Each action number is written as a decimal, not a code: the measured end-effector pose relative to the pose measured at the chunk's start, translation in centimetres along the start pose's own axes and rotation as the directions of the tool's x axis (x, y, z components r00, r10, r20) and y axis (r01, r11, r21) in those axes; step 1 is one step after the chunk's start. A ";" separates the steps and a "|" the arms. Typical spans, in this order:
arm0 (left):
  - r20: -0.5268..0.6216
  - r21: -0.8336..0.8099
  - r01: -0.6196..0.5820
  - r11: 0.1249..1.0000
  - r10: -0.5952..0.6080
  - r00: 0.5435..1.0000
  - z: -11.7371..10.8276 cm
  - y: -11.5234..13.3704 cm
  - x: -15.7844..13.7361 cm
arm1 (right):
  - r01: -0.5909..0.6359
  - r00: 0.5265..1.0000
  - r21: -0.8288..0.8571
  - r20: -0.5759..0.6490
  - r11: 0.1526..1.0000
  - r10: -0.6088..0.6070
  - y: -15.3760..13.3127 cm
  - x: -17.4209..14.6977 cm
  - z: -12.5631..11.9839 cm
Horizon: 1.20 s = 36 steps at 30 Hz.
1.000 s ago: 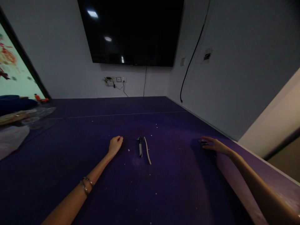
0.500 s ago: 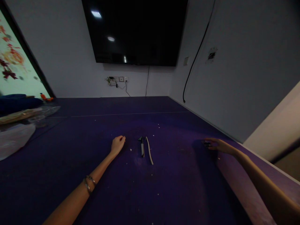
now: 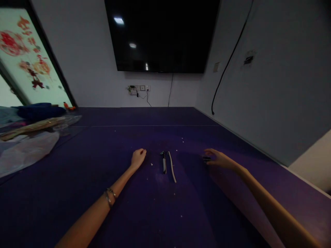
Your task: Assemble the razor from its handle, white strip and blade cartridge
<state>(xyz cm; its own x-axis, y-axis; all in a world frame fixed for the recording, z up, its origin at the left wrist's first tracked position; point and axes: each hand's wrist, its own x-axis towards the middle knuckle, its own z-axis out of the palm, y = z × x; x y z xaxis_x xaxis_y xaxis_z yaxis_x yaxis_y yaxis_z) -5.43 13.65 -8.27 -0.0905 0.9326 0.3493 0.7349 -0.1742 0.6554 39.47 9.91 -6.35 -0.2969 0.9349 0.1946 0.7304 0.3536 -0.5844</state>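
Observation:
On the purple surface lie a razor (image 3: 164, 164) with a dark head and grey handle and, close by on its right, a slim pale toothbrush (image 3: 172, 168). My left hand (image 3: 138, 158) rests in a loose fist to the left of the razor, touching neither; nothing shows in it. To the right of the toothbrush, my right hand (image 3: 216, 159) pinches a small dark object (image 3: 207, 158) between thumb and fingers. That object is too dark and small to name. A bracelet (image 3: 111, 196) circles my left wrist.
At the left are a plastic bag (image 3: 38, 151) and folded dark blue cloth (image 3: 41, 112). White specks dot the purple surface (image 3: 144, 213). A television (image 3: 165, 38) hangs on the far wall, with sockets beneath. A black cable (image 3: 227, 63) hangs along the right wall.
My right hand has moved left with the small dark object, closer to the toothbrush. My left hand keeps its place beside the razor. The whole view has shifted slightly to the left.

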 end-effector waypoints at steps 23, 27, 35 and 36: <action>0.010 0.053 0.022 0.998 -0.022 1.000 -0.1 0.4 -0.4 | 0.203 0.967 0.065 0.145 0.977 -0.210 -8.8 5.8 9.4; 0.007 0.059 0.003 0.998 -0.003 1.000 0.1 0.2 -0.4 | 0.212 0.965 0.086 0.137 0.974 -0.222 -8.6 5.7 9.6; -0.013 0.114 -0.017 0.993 0.018 1.000 0.0 -0.1 -0.3 | 0.189 0.981 0.019 -0.052 0.982 -0.188 -6.9 5.1 8.9; -0.017 0.129 -0.016 0.991 0.018 1.000 -0.1 -0.1 -0.4 | 0.188 0.977 -0.035 -0.095 0.982 -0.190 -6.1 5.0 8.7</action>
<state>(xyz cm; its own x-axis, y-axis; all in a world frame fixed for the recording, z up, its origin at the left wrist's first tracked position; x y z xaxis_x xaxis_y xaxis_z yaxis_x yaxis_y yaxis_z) -5.50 13.31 -8.41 -0.0880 0.9239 0.3724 0.8170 -0.1469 0.5576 28.20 12.17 -8.69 -0.3708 0.8493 0.3757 0.6831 0.5235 -0.5092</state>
